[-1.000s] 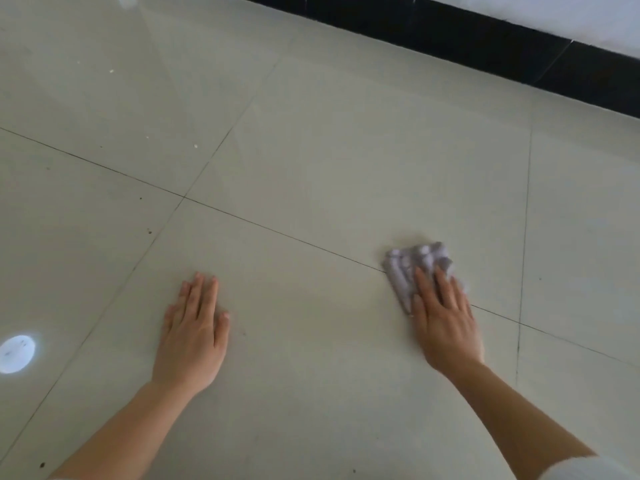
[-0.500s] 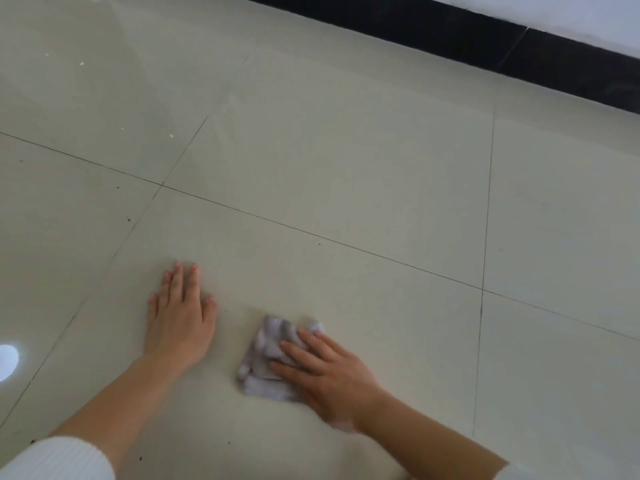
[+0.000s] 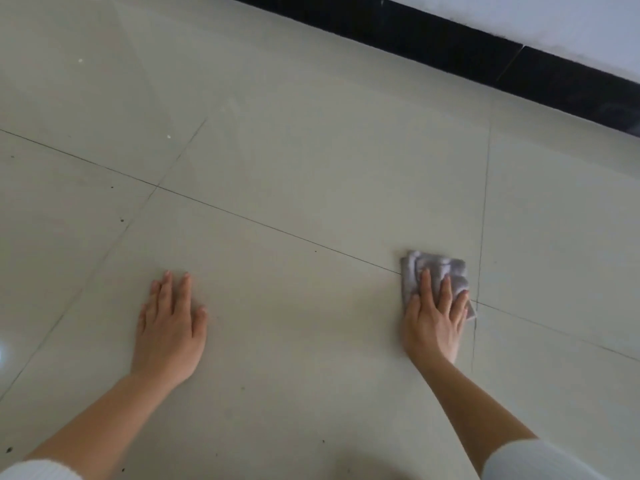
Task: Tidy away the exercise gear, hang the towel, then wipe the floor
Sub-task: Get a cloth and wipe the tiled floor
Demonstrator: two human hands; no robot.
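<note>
On the pale tiled floor (image 3: 311, 161), near the point where two grout lines cross towards its right side, the person's right hand (image 3: 433, 323) lies flat with fingers spread over a crumpled grey cloth (image 3: 436, 268), pressing it down rather than clutching it. The cloth sits just short of the dark skirting (image 3: 450, 39) that runs along the floor's far edge, though well apart from it, and its near corner touches the grout crossing. The left hand (image 3: 169, 334) is open too, palm down on bare tile towards the floor's left side, holding nothing and apparently serving as a prop for the body's weight. White sleeves (image 3: 540, 459) show at the near edge of the view.

As for progress, no exercise gear and no towel appear anywhere in view, so whether those two steps are finished cannot be told from this view; that the person is down on the floor with a cloth suggests they are and that the last step, wiping, is under way. Small dark specks (image 3: 122, 220) dot the tiles to the left and along the near edge, and a pale crumb (image 3: 168, 136) lies farther off on the left. That side, judging by the specks, is yet to be wiped, so the wiping looks only partly done.
</note>
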